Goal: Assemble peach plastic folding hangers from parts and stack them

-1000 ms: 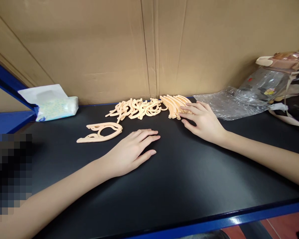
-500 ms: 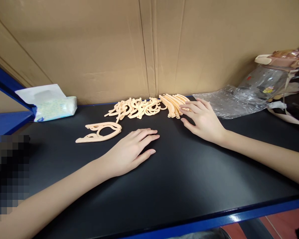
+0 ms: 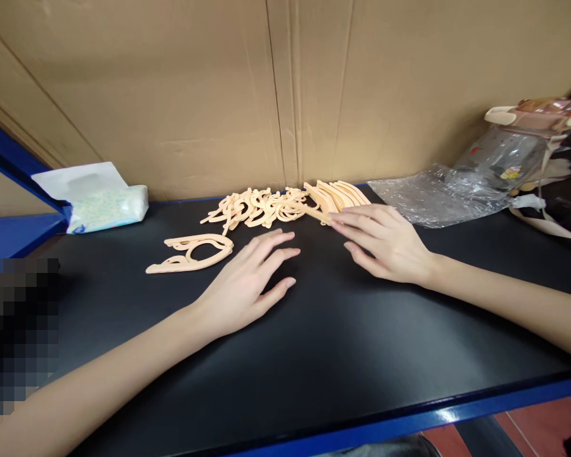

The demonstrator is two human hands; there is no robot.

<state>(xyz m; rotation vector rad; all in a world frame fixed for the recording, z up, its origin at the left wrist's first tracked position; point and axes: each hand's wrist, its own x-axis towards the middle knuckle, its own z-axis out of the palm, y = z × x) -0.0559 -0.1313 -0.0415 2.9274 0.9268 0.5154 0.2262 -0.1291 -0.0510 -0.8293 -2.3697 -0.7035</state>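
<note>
My right hand (image 3: 387, 244) pinches one end of a peach plastic hanger arm (image 3: 316, 214), which points left and slightly away from me. Beside it lies a row of similar hanger arms (image 3: 335, 192), partly hidden by my fingers. My left hand (image 3: 252, 279) hovers or rests over the black table with fingers spread, holding nothing; contact with the surface is unclear. Just left of its fingertips lies a folded hanger (image 3: 209, 260) with a round opening. Behind it is a heap of curved hanger hooks (image 3: 257, 208) in the same peach colour.
At the back left stands a pack of tissues (image 3: 107, 209) with a white sheet on top. A clear plastic bag (image 3: 423, 197) and a transparent water bottle (image 3: 499, 155) lie at the back right. Cardboard (image 3: 171, 95) lines the back of the black table (image 3: 323, 355).
My right hand has drawn a hanger arm out of the row and moved it slightly towards me. My left hand has lifted its fingers and spread them a little more.
</note>
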